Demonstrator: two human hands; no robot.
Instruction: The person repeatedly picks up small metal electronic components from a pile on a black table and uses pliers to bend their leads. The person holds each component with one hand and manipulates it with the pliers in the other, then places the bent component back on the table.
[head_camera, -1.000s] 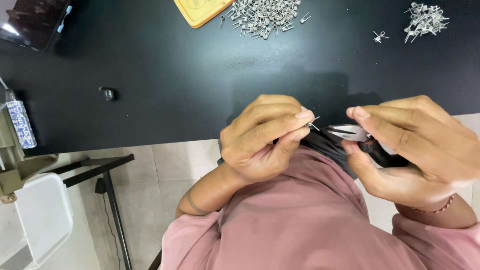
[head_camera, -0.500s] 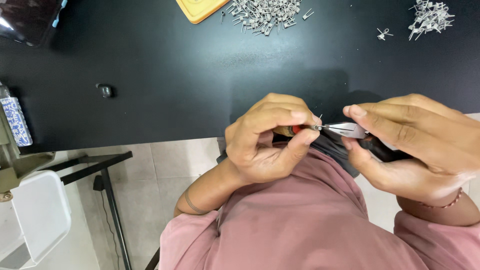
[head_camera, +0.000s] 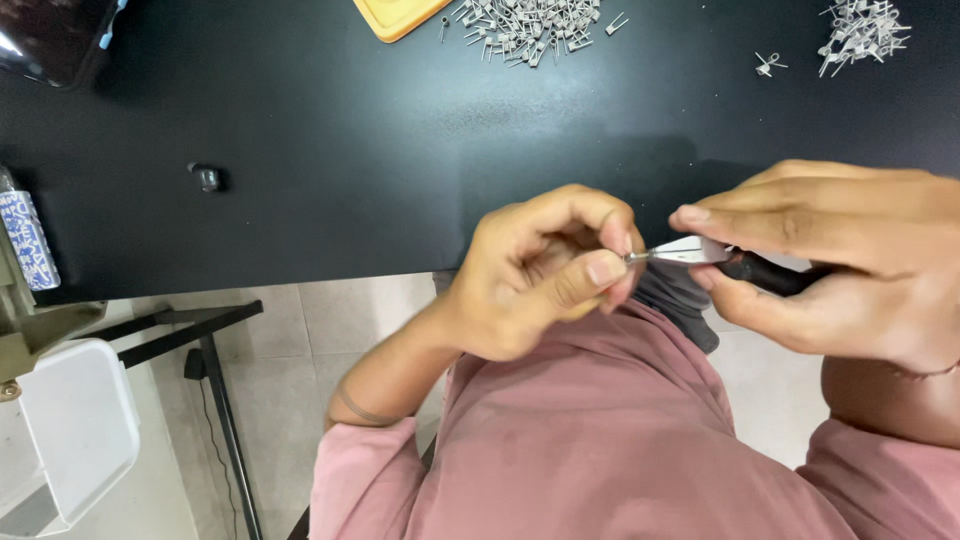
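Black surface (head_camera: 330, 150) across the upper view; pale tiled floor (head_camera: 330, 330) below its near edge, white bin (head_camera: 70, 430) at lower left.

Yellow tray (head_camera: 400, 14) at the top edge, heap of small grey metal parts (head_camera: 530, 22) just beside it; second, smaller heap (head_camera: 862, 28) at top right, well apart. Small dark cap-like piece (head_camera: 207, 177) alone at left.

Left hand (head_camera: 535, 275) held over the lap, near the surface edge, fingers closed in a pinch on a tiny metal part (head_camera: 630, 257). Part mostly hidden between thumb and forefinger; probably one of the grey pieces, not confirmed at this size.

Right hand (head_camera: 850, 265) wrapped shut around black-handled pliers (head_camera: 720, 258), silver nose pointing left and meeting the tiny metal part at the left fingertips.

For good execution of the present step:
- Keep the pinch firm and close to the nose tip.
- Align the pliers squarely with the part before squeezing.
- Apply light, even pressure; avoid twisting.
- Brace both wrists against the body for steadiness.
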